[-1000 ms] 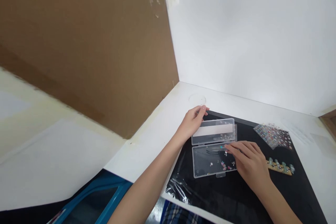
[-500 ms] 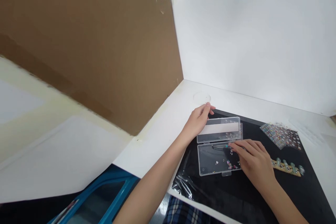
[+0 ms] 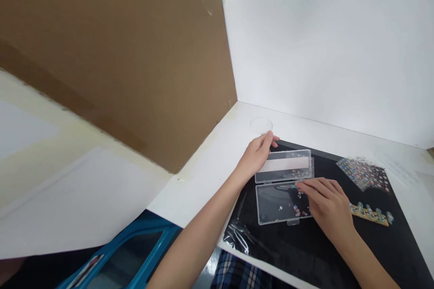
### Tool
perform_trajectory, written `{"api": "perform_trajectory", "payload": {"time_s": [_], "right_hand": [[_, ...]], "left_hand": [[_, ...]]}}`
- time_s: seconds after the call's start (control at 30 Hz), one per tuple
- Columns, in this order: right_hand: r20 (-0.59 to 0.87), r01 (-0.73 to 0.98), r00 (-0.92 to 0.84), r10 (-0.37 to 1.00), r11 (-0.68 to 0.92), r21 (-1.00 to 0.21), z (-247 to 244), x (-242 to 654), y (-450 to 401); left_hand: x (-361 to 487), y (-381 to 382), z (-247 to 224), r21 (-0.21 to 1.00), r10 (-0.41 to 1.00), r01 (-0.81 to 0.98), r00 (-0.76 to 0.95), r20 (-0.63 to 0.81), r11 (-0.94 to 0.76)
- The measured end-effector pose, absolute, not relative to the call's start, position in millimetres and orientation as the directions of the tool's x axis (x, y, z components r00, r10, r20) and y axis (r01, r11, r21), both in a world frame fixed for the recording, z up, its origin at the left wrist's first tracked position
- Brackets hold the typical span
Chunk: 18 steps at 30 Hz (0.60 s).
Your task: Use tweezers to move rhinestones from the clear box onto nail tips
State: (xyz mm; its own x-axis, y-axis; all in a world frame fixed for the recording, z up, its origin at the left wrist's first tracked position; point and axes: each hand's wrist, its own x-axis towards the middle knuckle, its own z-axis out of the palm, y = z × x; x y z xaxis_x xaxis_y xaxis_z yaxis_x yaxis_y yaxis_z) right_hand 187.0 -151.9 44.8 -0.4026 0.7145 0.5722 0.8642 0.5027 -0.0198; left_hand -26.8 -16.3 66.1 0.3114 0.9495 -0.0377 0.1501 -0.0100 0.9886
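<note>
My left hand (image 3: pixel 257 153) lies at the left edge of the raised clear lid (image 3: pixel 283 165), its thumb close to the curled fingers; whether anything sits between them is hidden. My right hand (image 3: pixel 327 201) pinches thin tweezers (image 3: pixel 286 186) over the back edge of the open clear plastic case (image 3: pixel 258 207), tips pointing left. A teal speck shows by the fingertips. Small pink, white and coloured nail gems (image 3: pixel 297 210) lie scattered in the case, some beneath the right hand. Beyond the right wrist stands a wooden strip (image 3: pixel 371 216) bearing several decorated greenish nail tips.
Beneath the case is a black mat (image 3: pixel 281 248) on the white table (image 3: pixel 206 171). Sheets of coloured gems (image 3: pixel 364 174) lie right. A clear round disc (image 3: pixel 261 125) is behind my left hand. Brown (image 3: pixel 118 54) and white (image 3: pixel 328 40) panels enclose the area.
The tweezers have shifted slightly, and less of their length shows against the case. Both hands stay nearly in place; the view has moved a little.
</note>
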Motion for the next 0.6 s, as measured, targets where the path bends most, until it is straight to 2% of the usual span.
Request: {"api": "perform_trajectory", "payload": {"time_s": [0.6], "right_hand": [[0.577, 0.863, -0.419, 0.702, 0.506, 0.011, 47.8, 189.5, -152.9]], "left_hand": [[-27.9, -16.7, 65.1, 0.984, 0.952, 0.172, 0.306, -0.018, -0.037]]}}
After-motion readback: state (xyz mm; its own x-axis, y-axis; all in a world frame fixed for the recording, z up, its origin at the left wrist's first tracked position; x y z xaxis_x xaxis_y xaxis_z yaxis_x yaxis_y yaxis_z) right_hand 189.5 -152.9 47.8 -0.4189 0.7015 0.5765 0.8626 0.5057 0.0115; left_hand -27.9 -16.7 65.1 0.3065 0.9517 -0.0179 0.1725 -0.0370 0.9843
